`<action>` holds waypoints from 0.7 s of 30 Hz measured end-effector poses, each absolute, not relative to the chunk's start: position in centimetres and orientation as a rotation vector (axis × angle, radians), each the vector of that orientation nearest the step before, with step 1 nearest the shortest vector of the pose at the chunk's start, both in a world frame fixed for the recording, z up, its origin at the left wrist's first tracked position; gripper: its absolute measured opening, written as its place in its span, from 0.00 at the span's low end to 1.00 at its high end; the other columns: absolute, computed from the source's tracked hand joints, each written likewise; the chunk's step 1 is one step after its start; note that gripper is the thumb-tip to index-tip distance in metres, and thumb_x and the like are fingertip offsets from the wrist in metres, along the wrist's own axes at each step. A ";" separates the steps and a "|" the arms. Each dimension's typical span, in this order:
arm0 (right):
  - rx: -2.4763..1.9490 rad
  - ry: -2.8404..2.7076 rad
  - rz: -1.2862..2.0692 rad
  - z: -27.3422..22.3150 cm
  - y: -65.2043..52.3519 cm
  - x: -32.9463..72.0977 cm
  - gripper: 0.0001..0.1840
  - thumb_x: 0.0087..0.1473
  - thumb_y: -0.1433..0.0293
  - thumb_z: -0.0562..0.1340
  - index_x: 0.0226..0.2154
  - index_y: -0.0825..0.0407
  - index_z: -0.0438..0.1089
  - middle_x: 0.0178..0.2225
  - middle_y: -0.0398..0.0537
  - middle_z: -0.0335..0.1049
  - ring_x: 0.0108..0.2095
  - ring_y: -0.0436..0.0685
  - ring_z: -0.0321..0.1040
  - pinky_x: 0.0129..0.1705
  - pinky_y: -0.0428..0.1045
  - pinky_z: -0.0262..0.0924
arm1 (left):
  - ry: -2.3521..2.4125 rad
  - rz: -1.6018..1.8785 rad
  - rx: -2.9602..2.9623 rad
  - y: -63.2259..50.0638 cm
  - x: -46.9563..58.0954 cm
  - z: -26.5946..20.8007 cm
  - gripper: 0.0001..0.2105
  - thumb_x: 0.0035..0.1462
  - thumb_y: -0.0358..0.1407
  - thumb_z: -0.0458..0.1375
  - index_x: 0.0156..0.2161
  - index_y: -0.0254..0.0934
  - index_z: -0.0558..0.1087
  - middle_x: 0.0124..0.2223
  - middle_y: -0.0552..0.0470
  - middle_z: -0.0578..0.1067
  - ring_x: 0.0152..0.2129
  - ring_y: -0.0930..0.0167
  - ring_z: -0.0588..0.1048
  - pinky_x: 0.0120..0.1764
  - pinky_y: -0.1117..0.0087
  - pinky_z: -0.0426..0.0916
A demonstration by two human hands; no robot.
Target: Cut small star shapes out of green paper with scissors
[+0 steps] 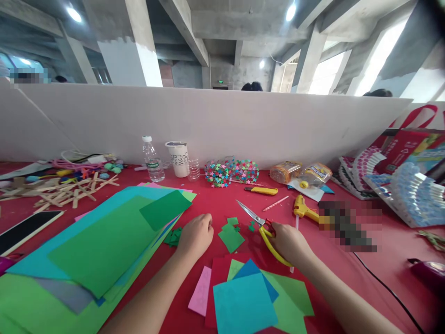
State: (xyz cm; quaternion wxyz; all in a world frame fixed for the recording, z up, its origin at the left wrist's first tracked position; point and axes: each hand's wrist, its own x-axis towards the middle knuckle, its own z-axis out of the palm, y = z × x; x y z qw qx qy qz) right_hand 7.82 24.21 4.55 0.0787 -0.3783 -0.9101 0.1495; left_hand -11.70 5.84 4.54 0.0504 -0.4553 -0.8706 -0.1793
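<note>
In the head view my right hand (pixel 287 241) is closed around the yellow handles of a pair of scissors (pixel 255 216), whose blades point away from me and to the left. My left hand (pixel 196 234) is curled with its fingertips bent under; whatever it may hold is hidden. Just left of that hand lies a small heap of green cut pieces (pixel 173 237). Between my hands are a green square (pixel 231 239) and smaller green scraps (pixel 251 226). Nearer to me, a turquoise sheet (pixel 243 304) overlaps blue, light green, red and pink sheets.
Large coloured sheets (pixel 104 241) fill the left side, beside wooden sticks (pixel 74 190) and a phone-like slab (pixel 29 229). Behind are a bottle (pixel 152 160), a cup (pixel 178 160), star-filled containers (pixel 231 171) and a utility knife (pixel 262 190). A glue gun (pixel 306 209) lies right, near a cord.
</note>
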 end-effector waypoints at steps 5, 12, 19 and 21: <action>-1.174 -2.663 0.445 5.0 24.4 7.7 0.06 0.50 0.69 0.57 0.25 0.52 0.64 0.25 0.53 0.72 0.25 0.57 0.67 0.22 0.46 0.41 | -2.574 -0.368 -1.322 5.8 -11.2 4.7 0.06 0.54 0.27 0.49 0.32 0.37 0.67 0.38 0.48 0.68 0.32 0.68 0.70 0.30 0.71 0.61; -1.043 -2.604 0.570 4.8 23.1 7.4 0.05 0.49 0.69 0.57 0.24 0.51 0.61 0.22 0.47 0.69 0.22 0.53 0.62 0.22 0.45 0.39 | -2.520 -0.293 -1.444 5.9 -10.5 4.4 0.11 0.58 0.27 0.45 0.35 0.36 0.69 0.39 0.46 0.68 0.37 0.67 0.70 0.37 0.69 0.64; -0.987 -2.554 0.660 4.5 23.0 7.4 0.06 0.48 0.71 0.57 0.23 0.51 0.59 0.21 0.47 0.68 0.20 0.52 0.59 0.22 0.44 0.38 | -2.595 -0.407 -1.473 6.7 -10.0 5.3 0.11 0.57 0.26 0.47 0.40 0.36 0.69 0.42 0.46 0.68 0.41 0.67 0.70 0.42 0.70 0.64; -0.990 -2.539 0.681 4.4 23.2 7.4 0.06 0.48 0.71 0.57 0.23 0.51 0.59 0.21 0.46 0.67 0.21 0.52 0.59 0.22 0.44 0.38 | -2.612 -0.419 -1.539 7.5 -9.4 5.6 0.07 0.58 0.33 0.50 0.38 0.36 0.69 0.40 0.47 0.69 0.40 0.67 0.70 0.41 0.70 0.65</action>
